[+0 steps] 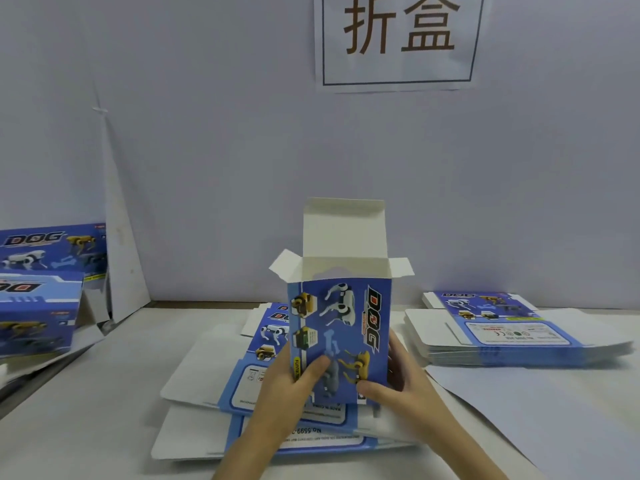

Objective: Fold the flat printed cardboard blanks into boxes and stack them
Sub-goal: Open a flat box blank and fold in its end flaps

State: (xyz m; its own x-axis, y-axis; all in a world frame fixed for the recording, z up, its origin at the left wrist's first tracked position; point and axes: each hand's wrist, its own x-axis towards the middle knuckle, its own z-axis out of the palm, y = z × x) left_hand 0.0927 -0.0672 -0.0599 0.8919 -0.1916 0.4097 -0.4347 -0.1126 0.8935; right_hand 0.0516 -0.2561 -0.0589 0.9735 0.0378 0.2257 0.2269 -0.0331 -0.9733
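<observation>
- The box [341,327] stands upright, long axis vertical, open top flaps up, over flat blanks [221,372] at the tabletop's [86,410] near-middle.
- Left hand [287,379] grips its lower left side.
- Right hand [398,379] grips its lower right.
- Another blank stack [512,334] lies toward the right edge.

Both hands [287,379] [398,375] hold upright box [341,327], top flaps open

A white paper sign [398,39] with two large brown Chinese characters inside a dark thin frame is fixed high on the pale bluish wall [207,133]. A tall, narrow white card strip [117,254] leans against that wall at left. Below, a white table [86,410] bears a loose white sheet [536,410] at right.
</observation>
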